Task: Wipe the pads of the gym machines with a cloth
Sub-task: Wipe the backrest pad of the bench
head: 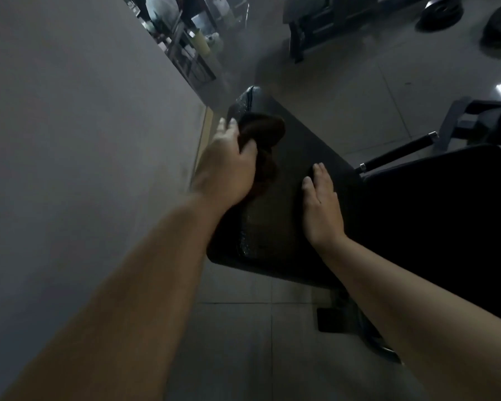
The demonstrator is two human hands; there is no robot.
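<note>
The left hand grips a bunched dark cloth, fingers curled round it, and presses it on the long black pad toward the pad's far end, close to the edge that faces the wall. The right hand lies flat on the pad with straight fingers, holding nothing, nearer the pad's middle and on the side away from the wall.

What could go wrong, as I judge it:

- The cloth is wadded into a lump, so only a small part touches the pad. Strokes may leave strips unwiped, above all along the wall-side edge, whose surface glistens and looks textured.
- The pad stands just beside the wall. A wide sweep could knock the knuckles on the wall or drag the cloth off the edge, and loose folds could slip out of the grip.
- The right hand covers part of the pad; that patch gets missed unless the hand shifts.
- The light is dim and both pad and cloth are dark, so streaks are hard to spot.
- A second dark pad adjoins the first on its side away from the wall and appears untouched.

No brand, label or writing is readable anywhere; the shelves beyond the pad's far end are too blurred to tell.
</note>
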